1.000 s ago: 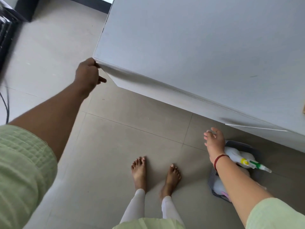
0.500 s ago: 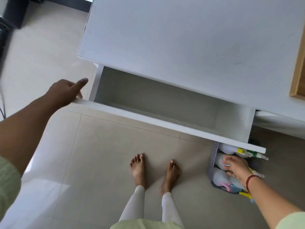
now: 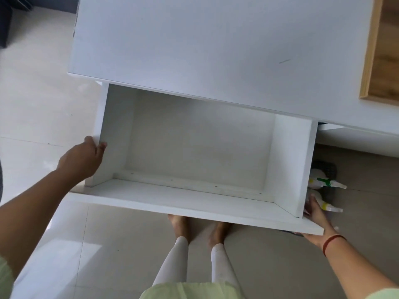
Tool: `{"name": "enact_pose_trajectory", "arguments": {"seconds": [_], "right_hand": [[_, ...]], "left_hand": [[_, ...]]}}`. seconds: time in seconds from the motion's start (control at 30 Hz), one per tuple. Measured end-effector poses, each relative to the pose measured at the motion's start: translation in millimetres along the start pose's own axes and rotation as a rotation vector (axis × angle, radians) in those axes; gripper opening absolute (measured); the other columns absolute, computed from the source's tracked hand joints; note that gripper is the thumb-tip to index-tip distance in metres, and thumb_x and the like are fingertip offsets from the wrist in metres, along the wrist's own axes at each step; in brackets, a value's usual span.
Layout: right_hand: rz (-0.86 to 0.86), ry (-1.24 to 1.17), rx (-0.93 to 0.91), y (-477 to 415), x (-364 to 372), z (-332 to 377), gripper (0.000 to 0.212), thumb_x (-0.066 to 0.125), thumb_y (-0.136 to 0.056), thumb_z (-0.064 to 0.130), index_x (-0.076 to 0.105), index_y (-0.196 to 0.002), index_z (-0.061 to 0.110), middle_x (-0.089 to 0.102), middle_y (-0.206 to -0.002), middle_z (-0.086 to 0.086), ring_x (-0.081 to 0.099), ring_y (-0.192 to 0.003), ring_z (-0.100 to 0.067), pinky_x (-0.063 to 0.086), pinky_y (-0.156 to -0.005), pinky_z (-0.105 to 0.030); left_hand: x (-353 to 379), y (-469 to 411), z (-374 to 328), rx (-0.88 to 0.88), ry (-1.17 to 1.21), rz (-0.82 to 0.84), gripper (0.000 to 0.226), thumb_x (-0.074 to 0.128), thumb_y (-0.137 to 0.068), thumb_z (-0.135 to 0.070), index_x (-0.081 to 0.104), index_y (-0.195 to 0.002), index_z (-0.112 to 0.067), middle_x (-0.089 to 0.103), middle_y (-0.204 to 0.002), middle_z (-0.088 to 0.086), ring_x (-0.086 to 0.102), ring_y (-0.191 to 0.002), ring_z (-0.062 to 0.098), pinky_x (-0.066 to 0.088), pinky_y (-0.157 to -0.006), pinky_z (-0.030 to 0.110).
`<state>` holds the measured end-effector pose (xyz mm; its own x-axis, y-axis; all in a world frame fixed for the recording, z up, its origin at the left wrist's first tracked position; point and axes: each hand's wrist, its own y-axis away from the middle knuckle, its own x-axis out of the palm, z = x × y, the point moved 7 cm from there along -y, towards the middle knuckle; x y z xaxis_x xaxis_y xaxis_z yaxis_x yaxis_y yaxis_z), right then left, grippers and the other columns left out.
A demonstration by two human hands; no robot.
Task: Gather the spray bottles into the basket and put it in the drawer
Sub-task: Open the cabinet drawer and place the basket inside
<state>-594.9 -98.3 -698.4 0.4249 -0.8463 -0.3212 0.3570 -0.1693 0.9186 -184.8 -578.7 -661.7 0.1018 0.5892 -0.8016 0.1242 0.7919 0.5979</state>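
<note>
The white drawer (image 3: 194,203) stands pulled far out of the white cabinet (image 3: 216,50), and nothing lies inside it. My left hand (image 3: 84,158) grips the top edge of the drawer's left wall. On the floor to the right of the drawer sits the grey mesh basket (image 3: 328,169), mostly hidden behind the drawer's right wall. A white spray bottle with a green nozzle (image 3: 321,182) and one with a yellow collar (image 3: 326,206) lie in it. My right hand (image 3: 315,214) reaches down onto the basket beside the yellow one, its fingers hidden behind the drawer.
My bare feet (image 3: 179,225) stand on the tiled floor, partly under the drawer's front panel. A wooden-edged box (image 3: 384,61) sits on the cabinet top at the far right. A dark object (image 3: 4,29) stands at the upper left.
The drawer went from closed to pulled far out by my left hand, which now holds its left wall. My right hand dropped from the cabinet edge to the basket.
</note>
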Motion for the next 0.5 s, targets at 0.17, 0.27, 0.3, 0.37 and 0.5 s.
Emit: {"name": "enact_pose_trajectory", "arguments": {"seconds": [0.17, 0.27, 0.3, 0.37, 0.5], "right_hand": [[0.059, 0.312, 0.004, 5.5, -2.8, 8.5, 0.035, 0.047, -0.089, 0.053, 0.062, -0.095, 0.022, 0.066, -0.081, -0.007, 0.062, -0.074, -0.024, 0.050, -0.063, -0.034], [0.086, 0.289, -0.019, 0.1, -1.1, 10.2, 0.033, 0.044, -0.092, 0.051, 0.059, -0.086, 0.022, 0.063, -0.051, 0.003, 0.060, -0.046, -0.010, 0.048, -0.045, -0.020], [0.099, 0.258, -0.020, -3.7, -0.3, 10.0, 0.033, 0.044, -0.093, 0.049, 0.057, -0.081, 0.021, 0.059, -0.041, 0.006, 0.055, -0.034, -0.005, 0.043, -0.037, -0.014], [0.133, 0.188, 0.025, -11.1, 3.2, 7.6, 0.034, 0.043, -0.096, 0.045, 0.054, -0.078, 0.018, 0.055, -0.037, 0.007, 0.049, -0.028, -0.004, 0.036, -0.031, -0.012], [0.156, 0.031, 0.088, -20.4, -8.4, -3.3, 0.033, 0.038, -0.098, 0.044, 0.051, -0.112, 0.017, 0.063, -0.094, -0.007, 0.059, -0.084, -0.021, 0.050, -0.071, -0.032]], "left_hand": [[1.6, 19.6, 0.5, -0.098, 0.077, 0.030, 0.049, 0.031, -0.102, -0.042, 0.042, -0.111, 0.005, 0.058, -0.109, 0.042, 0.057, -0.103, 0.054, 0.041, -0.077, 0.047], [-18.2, 42.6, -15.1, -0.103, 0.283, -0.314, 0.050, 0.044, -0.098, -0.039, 0.032, -0.135, -0.008, 0.049, -0.130, 0.031, 0.052, -0.115, 0.050, 0.043, -0.090, 0.057], [-25.1, 54.5, -29.8, -0.056, 0.364, -0.459, 0.056, 0.046, -0.094, -0.037, 0.030, -0.140, -0.010, 0.043, -0.136, 0.027, 0.047, -0.120, 0.048, 0.041, -0.095, 0.058], [-30.8, 82.2, -78.6, 0.095, 0.444, -0.588, 0.067, 0.046, -0.089, -0.036, 0.029, -0.145, -0.005, 0.036, -0.142, 0.027, 0.039, -0.129, 0.045, 0.033, -0.105, 0.052], [-6.1, 144.2, -233.6, 0.516, 0.506, -0.492, 0.065, 0.049, -0.087, -0.033, 0.039, -0.139, 0.005, 0.043, -0.139, 0.030, 0.038, -0.130, 0.038, 0.031, -0.109, 0.045]]}}
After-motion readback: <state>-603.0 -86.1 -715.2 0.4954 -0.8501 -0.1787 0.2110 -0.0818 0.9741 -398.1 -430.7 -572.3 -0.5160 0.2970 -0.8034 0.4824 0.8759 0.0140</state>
